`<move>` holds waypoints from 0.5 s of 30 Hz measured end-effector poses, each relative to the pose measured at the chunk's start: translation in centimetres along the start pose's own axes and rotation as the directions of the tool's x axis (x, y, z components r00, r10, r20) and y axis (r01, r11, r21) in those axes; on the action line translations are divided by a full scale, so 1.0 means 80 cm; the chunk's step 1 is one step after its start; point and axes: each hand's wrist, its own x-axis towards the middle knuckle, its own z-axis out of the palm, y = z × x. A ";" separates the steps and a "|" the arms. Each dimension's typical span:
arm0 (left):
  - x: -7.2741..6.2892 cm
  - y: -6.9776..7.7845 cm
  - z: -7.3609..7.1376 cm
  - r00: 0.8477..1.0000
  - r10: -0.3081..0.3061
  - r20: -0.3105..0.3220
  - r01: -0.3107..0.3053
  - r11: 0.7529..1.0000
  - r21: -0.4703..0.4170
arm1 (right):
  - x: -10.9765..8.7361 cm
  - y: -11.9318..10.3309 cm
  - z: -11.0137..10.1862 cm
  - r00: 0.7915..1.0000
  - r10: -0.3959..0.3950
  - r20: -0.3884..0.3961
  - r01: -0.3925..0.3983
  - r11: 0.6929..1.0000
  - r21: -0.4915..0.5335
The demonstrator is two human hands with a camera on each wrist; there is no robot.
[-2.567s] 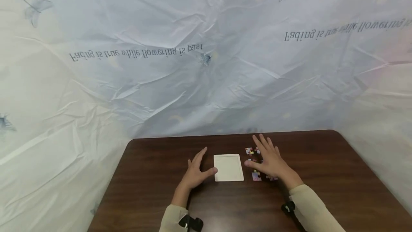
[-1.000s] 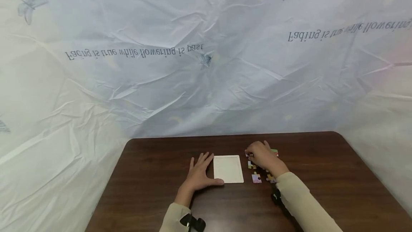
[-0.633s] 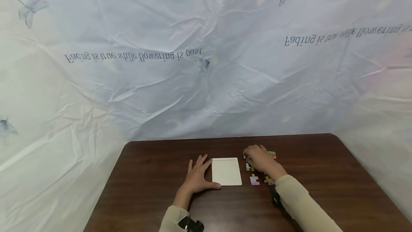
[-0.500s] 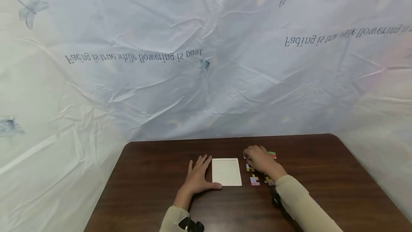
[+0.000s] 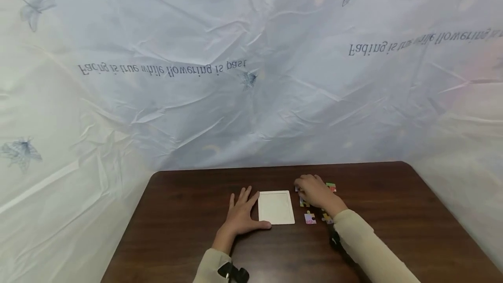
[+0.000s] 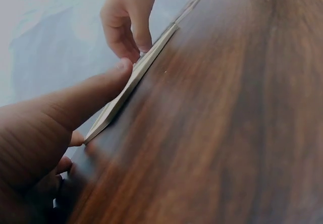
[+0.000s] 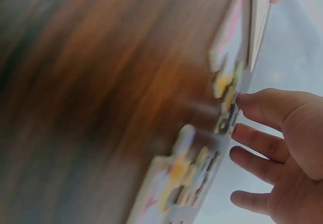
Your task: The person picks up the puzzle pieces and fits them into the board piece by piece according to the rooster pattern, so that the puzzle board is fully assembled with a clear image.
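A square white puzzle tray (image 5: pixel 276 207) with a raised rim lies flat on the table. My left hand (image 5: pixel 240 219) is spread at its left side, index fingertip at the far left corner and straight thumb along the near edge. In the left wrist view that thumb (image 6: pixel 101 93) rests against the tray's side. My right hand (image 5: pixel 317 193) reaches over the jigsaw pieces to the right of the tray, thumb and fingertips pinching the far left piece (image 5: pixel 297 188), mostly covered by the fingers. The right wrist view shows my thumb (image 7: pixel 267 105) and fingers closing on its edge.
Several other colourful jigsaw pieces lie near the right hand: a pink-purple piece (image 5: pixel 310 219), a yellowish one (image 5: pixel 327 218) and a green-red one (image 5: pixel 331 187). The brown wooden table (image 5: pixel 188 213) ends at a pale printed cloth (image 5: pixel 220 108).
My right hand came down from spread above the pieces and curled onto the far left one, then shifted slightly left. My left hand moved to the tray's left corner and near edge.
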 end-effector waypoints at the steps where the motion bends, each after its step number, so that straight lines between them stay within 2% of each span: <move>1: 0.000 0.000 0.000 1.000 -0.001 0.004 0.001 1.000 -0.001 | 0.000 -0.001 0.000 1.000 0.002 0.000 -0.002 1.000 0.018; 15: 0.001 -0.001 0.005 1.000 -0.007 -0.007 0.007 1.000 0.002 | 0.013 -0.025 0.001 0.996 -0.084 -0.032 0.088 0.988 0.125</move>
